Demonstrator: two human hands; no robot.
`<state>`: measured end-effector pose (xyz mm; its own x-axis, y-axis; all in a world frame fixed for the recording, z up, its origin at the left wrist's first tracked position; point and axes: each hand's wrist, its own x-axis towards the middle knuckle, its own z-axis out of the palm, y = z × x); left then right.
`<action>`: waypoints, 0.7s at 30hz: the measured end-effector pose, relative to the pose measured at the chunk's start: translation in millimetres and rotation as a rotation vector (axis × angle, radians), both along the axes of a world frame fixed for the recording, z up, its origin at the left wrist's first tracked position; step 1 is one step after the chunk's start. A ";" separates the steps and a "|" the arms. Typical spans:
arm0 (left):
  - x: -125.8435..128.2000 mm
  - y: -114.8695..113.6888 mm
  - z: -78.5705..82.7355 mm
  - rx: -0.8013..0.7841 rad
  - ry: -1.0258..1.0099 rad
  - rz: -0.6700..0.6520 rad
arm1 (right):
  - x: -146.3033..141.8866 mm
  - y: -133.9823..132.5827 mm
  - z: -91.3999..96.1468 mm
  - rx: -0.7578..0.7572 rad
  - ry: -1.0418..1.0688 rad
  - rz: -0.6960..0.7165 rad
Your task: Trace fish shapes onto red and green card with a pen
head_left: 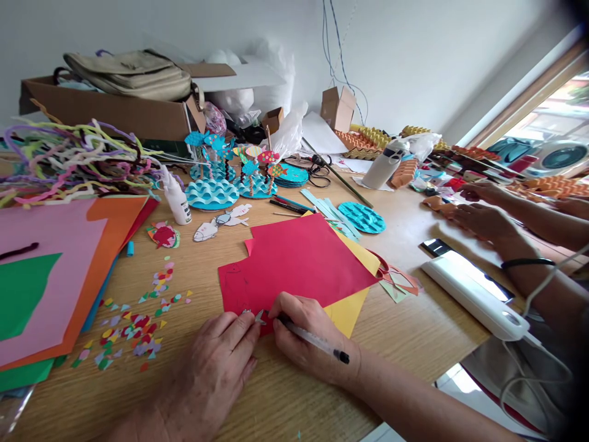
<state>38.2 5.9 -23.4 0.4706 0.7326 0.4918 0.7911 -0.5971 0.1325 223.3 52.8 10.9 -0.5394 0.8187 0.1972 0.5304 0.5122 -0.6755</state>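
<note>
Head view: right hand (306,313) grips clear-barrelled pen (317,342) at near edge of red paper (294,264); left hand (225,350), fingers extended, presses mostly covered pale cutout (260,317) onto it. Yellow paper (352,307) lies underneath.

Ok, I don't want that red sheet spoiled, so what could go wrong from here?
The small pale cutout under the left hand could slip on the red paper, and the pen in the right hand might then stray. The loose paper bits beyond the left hand could scatter if brushed.
</note>
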 end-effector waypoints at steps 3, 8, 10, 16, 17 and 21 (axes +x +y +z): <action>-2.7 1.7 5.4 -0.006 0.064 -0.061 | 0.0 -1.9 0.3 0.010 -0.001 0.042; -4.0 3.5 11.2 0.013 0.090 -0.060 | -0.5 -5.2 1.2 0.037 0.016 0.100; -3.3 3.3 11.0 0.010 0.096 -0.066 | -0.1 -5.0 1.7 0.023 0.026 0.091; -3.2 4.6 12.4 0.001 0.098 -0.069 | -0.7 -1.8 1.8 0.015 0.017 -0.020; -3.3 4.8 12.8 0.002 0.097 -0.072 | -1.1 -1.6 1.3 0.017 0.011 -0.022; -3.3 4.4 13.0 0.008 0.104 -0.074 | -1.4 -2.3 -1.1 0.024 -0.001 -0.010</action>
<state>35.0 10.3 -10.4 0.5715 0.6902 0.4438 0.7543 -0.6548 0.0470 221.9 50.6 9.7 -0.5313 0.8192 0.2159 0.5365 0.5226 -0.6626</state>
